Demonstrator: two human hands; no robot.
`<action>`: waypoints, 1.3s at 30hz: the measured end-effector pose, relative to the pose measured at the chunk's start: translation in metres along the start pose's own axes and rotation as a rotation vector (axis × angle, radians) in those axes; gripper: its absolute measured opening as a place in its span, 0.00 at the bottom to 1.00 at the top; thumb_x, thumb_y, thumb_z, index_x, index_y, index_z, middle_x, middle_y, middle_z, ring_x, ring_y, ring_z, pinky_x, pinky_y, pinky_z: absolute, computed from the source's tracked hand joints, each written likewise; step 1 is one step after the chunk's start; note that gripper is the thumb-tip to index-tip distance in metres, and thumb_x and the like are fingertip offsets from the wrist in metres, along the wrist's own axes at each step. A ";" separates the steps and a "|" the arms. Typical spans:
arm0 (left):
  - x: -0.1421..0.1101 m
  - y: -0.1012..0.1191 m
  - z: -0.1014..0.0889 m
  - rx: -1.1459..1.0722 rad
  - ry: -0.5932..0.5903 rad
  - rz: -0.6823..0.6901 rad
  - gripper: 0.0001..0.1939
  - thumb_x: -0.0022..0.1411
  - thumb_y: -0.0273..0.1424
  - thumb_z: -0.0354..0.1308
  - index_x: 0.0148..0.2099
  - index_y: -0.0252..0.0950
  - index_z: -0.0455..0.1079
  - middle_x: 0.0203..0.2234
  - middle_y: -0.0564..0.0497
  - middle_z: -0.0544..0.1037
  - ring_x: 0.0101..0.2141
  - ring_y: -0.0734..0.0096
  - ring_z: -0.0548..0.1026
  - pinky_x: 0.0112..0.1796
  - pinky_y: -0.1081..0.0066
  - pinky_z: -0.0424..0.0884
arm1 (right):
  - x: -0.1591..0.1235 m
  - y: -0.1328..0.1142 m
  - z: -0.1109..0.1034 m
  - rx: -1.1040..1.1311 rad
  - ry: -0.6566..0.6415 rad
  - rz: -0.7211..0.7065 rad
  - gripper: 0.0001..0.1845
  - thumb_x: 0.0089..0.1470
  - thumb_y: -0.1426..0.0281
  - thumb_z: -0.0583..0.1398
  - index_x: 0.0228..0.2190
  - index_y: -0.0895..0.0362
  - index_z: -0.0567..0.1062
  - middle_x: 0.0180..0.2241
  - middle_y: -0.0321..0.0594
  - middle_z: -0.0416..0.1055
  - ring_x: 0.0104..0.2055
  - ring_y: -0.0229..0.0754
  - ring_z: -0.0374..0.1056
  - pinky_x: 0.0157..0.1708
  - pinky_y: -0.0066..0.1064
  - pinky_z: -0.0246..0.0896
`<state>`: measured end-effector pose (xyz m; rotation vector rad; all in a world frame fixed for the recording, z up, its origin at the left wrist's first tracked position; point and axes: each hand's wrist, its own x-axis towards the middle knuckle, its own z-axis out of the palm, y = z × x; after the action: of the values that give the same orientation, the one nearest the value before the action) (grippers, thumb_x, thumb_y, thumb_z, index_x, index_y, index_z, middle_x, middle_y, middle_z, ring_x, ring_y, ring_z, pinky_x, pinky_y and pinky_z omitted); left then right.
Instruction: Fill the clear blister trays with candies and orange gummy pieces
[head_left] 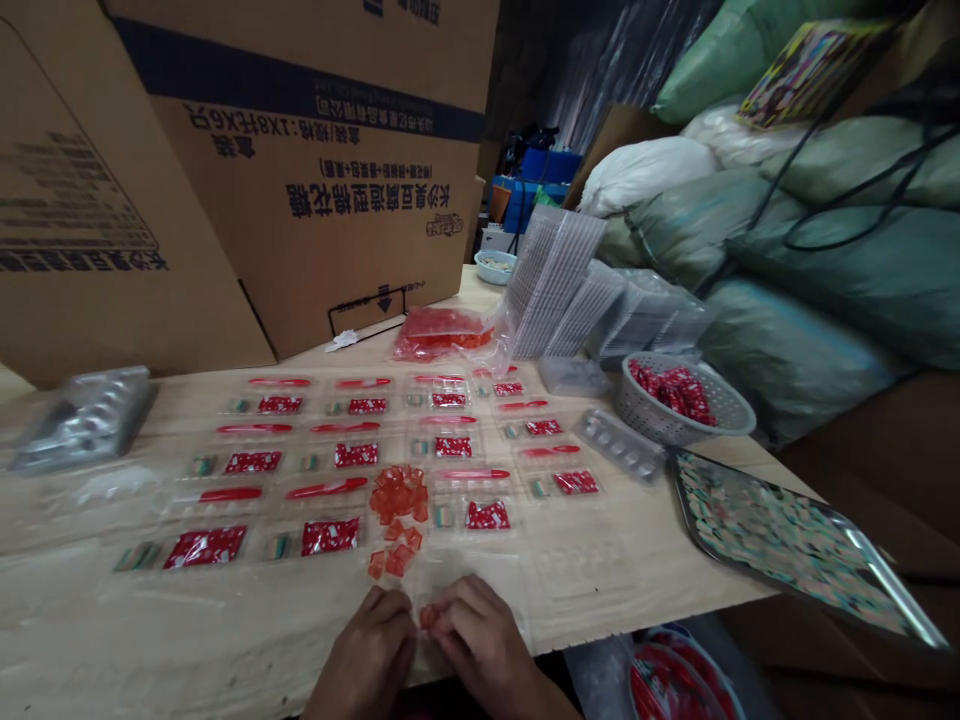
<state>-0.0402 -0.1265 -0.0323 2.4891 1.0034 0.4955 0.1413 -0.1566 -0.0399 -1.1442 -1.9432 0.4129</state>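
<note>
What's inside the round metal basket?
The perforated metal basket holds a pile of small red packets. The basket's bottom is hidden beneath them.

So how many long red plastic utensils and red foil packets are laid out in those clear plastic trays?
Long red plastic utensils: 12
Red foil packets: 12
Total: 24

Wooden table (645, 590) — blister trays (619, 445), red sachets (330, 537), metal basket (652, 425)
</note>
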 end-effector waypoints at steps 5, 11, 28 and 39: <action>0.000 0.001 0.002 -0.001 0.039 -0.004 0.13 0.58 0.18 0.50 0.26 0.37 0.69 0.26 0.51 0.76 0.30 0.69 0.72 0.32 0.72 0.69 | -0.005 -0.001 0.001 -0.195 -0.078 -0.196 0.10 0.62 0.77 0.50 0.33 0.56 0.70 0.28 0.39 0.71 0.32 0.41 0.64 0.33 0.32 0.61; 0.001 0.002 0.000 -0.031 0.038 -0.021 0.12 0.57 0.19 0.52 0.26 0.38 0.70 0.26 0.51 0.77 0.29 0.69 0.72 0.31 0.72 0.70 | -0.001 -0.003 0.000 -0.199 -0.083 -0.062 0.11 0.63 0.73 0.50 0.31 0.56 0.69 0.28 0.39 0.69 0.31 0.41 0.62 0.30 0.32 0.59; 0.016 0.009 -0.008 -0.158 0.061 0.087 0.13 0.66 0.28 0.46 0.32 0.38 0.70 0.25 0.53 0.78 0.27 0.69 0.72 0.31 0.71 0.67 | 0.004 -0.005 -0.015 0.109 -0.065 0.043 0.09 0.47 0.78 0.55 0.30 0.54 0.67 0.28 0.36 0.67 0.32 0.40 0.63 0.30 0.30 0.58; 0.018 -0.006 0.003 -0.202 -0.055 -0.074 0.11 0.62 0.24 0.52 0.30 0.34 0.74 0.25 0.49 0.78 0.29 0.68 0.75 0.31 0.74 0.68 | 0.003 -0.003 -0.011 -0.046 -0.224 -0.001 0.07 0.62 0.72 0.52 0.34 0.55 0.71 0.33 0.39 0.70 0.36 0.40 0.64 0.35 0.29 0.61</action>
<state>-0.0307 -0.1102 -0.0347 2.2669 0.9702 0.4771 0.1480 -0.1573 -0.0299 -1.1670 -2.1564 0.5166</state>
